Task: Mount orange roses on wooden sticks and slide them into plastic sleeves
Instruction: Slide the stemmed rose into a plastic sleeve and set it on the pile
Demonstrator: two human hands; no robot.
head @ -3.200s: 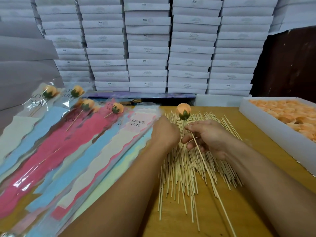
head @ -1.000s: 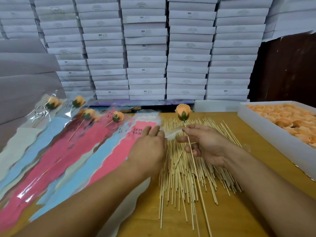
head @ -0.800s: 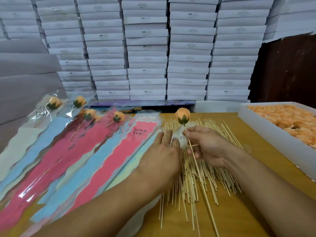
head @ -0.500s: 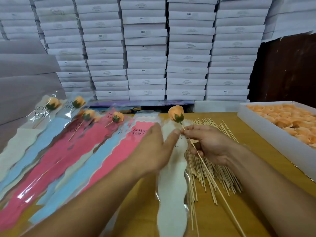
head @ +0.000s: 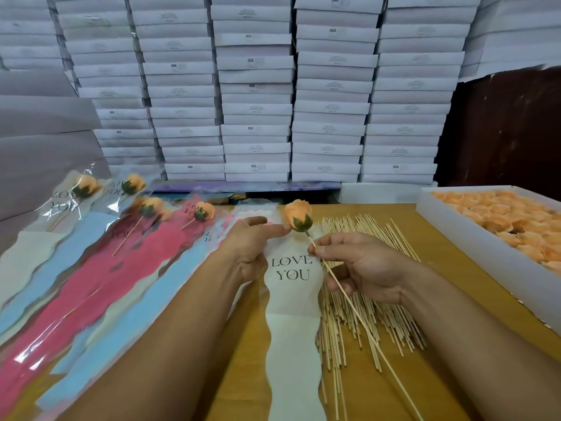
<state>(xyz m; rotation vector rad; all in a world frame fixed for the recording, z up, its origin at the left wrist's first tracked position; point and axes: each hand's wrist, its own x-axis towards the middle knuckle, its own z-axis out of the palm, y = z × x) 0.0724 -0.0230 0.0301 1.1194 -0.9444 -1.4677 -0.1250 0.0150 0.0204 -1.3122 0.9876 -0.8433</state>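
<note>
Orange rose [head: 298, 219] sits atop a thin wooden stick [head: 352, 305], which the right hand [head: 361, 268] pinches between thumb and fingertips just below the bloom. The left hand [head: 252, 247] holds the top of a white plastic sleeve [head: 293, 314] printed "LOVE YOU", forefinger stretched toward the rose. The sleeve lies on the table [head: 425, 387] beside a pile of sticks [head: 373, 317].

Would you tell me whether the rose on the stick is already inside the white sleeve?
Out. The rose is bare above the white sleeve, its stick pinched by the right hand.
</note>
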